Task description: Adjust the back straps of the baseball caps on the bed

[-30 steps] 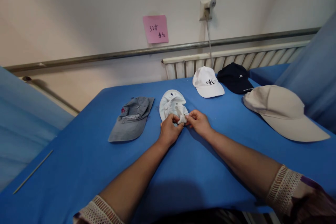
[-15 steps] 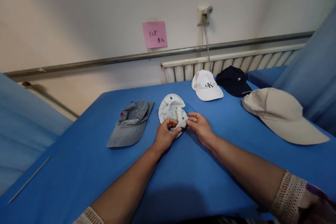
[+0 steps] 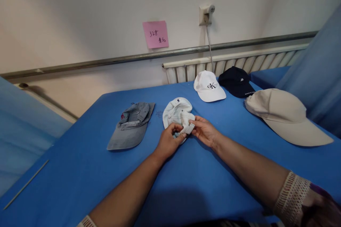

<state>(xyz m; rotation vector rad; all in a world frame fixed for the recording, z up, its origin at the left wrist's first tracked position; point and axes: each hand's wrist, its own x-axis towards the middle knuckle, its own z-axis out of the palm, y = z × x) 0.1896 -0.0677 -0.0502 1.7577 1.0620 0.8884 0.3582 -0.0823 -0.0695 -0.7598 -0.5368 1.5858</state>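
Note:
A pale, whitish-blue baseball cap (image 3: 174,108) with a small dark emblem lies crumpled on the blue-covered bed (image 3: 128,181), its back strap towards me. My left hand (image 3: 170,140) pinches the strap from the left, thumb and fingers closed on it. From the right, my right hand (image 3: 204,130) grips the strap's other end between thumb and fingers. The brim is mostly hidden under the cap and my hands. To the left sits a grey baseball cap (image 3: 130,126) with a red emblem, apart from my hands.
Behind on the right stand a white cap (image 3: 209,87) and a black cap (image 3: 236,81). A large beige cap (image 3: 285,117) lies at the right. A thin stick (image 3: 26,184) rests near the left edge. Blue curtains (image 3: 23,127) hang on both sides; a radiator (image 3: 194,69) lines the wall.
The pale cap has turned and shifted slightly right in my hands. Its strap end now shows a whitish flat face between my fingers, where a metal snap showed before.

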